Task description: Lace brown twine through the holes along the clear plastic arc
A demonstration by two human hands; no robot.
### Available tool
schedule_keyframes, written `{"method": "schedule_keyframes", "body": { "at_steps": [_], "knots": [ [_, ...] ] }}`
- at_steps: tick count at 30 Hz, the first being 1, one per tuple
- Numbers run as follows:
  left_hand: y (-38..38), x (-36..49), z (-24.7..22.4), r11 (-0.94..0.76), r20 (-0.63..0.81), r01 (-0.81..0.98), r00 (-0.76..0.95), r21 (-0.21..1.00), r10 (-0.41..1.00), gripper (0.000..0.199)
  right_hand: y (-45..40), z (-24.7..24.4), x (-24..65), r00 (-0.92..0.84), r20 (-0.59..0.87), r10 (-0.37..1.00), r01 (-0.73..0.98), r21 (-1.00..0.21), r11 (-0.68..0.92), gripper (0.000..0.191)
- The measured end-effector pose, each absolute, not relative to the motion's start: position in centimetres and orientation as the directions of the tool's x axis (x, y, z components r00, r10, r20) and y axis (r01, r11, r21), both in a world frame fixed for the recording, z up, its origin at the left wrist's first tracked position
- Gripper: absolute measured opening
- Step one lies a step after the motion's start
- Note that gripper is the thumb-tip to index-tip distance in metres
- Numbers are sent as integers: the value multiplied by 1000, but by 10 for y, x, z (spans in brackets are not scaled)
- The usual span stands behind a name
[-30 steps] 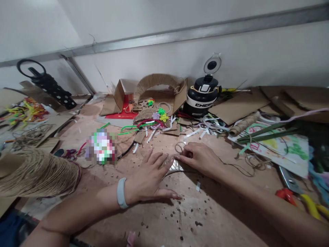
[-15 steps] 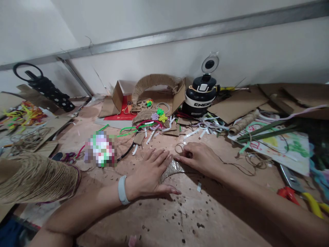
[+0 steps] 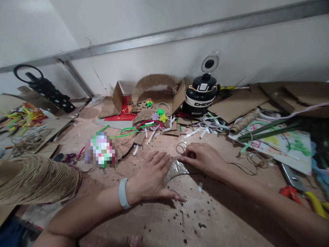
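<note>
"Where is the piece being handled?"

"The silvery curved piece (image 3: pixel 177 169) lies low on the counter (image 3: pixel 110 219), between the two hands; its left part runs under the left hand (image 3: pixel 153 175), and its right end is hidden by the right hand (image 3: pixel 204 157)."

"And the grip on each side?"

"The left is open, palm down, fingers spread over the piece and thumb out to the side; the right is closed in a pinch, fingers curled on thin twine (image 3: pixel 176 147), which stands out from the fingertips in a small loop."

"How would it handle?"

"Light, I'd judge, and fairly stiff while flat, though a narrow curve like that could bend or crease; the shiny covering looks slick, so a broad, flat press suits it better than one fingertip; the twine seems soft and limp, best pinched close to the edge of the piece."

"What lies about?"

"A big twine spool (image 3: pixel 48 178) beyond the left forearm; tangled twine (image 3: pixel 258 164) off to the right; a twine-wrapped arch (image 3: pixel 154 80) and a black-and-white bottle (image 3: pixel 200 99) at the back."
</note>
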State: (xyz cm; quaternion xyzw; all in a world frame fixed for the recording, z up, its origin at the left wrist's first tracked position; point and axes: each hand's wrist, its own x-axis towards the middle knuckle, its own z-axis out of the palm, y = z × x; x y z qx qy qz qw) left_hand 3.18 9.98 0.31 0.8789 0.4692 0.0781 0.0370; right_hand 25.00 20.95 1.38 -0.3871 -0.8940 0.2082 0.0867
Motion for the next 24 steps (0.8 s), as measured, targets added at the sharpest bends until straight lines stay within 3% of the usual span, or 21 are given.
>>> {"method": "schedule_keyframes", "body": {
  "at_steps": [10, 15, 24],
  "knots": [
    [99, 33, 4, -560, 141, 800, 542, 215, 828, 110, 204, 16, 253, -660, -47, 750, 683, -453, 573, 23],
    [101, 32, 4, -573, 76, 796, 570, 194, 818, 102, 206, 18, 254, -681, -34, 732, 660, -463, 592, 23],
    [102, 33, 4, -580, 78, 801, 575, 148, 814, 107, 208, 20, 258, -688, -45, 725, 658, -460, 596, 19]
  ]
}}
